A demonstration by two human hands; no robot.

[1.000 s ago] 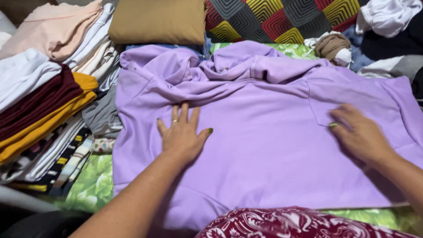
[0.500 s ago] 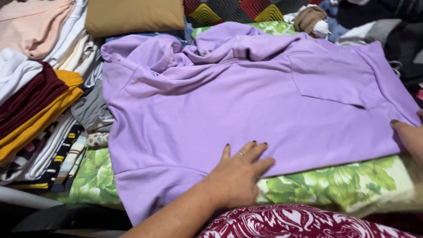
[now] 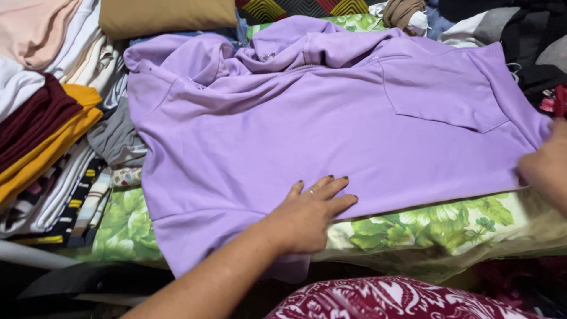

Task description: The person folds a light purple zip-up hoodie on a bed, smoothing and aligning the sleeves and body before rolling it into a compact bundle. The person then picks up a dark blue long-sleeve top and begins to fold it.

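Lilac garment spread on the leaf-print bed

Left hand (image 3: 307,215) lies flat, grip released, on the lilac garment (image 3: 319,124)'s near hem; right hand (image 3: 546,168) pinches its right edge.

Folded stack (image 3: 41,136) lies left of garment (image 3: 331,124); pillow (image 3: 165,16) behind.

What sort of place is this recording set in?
Probably a home laundry-folding spot, perhaps a bed. A lilac hooded top lies spread on a green leaf-print sheet, folded clothes are stacked at the left, and the left hand presses the top's hem.
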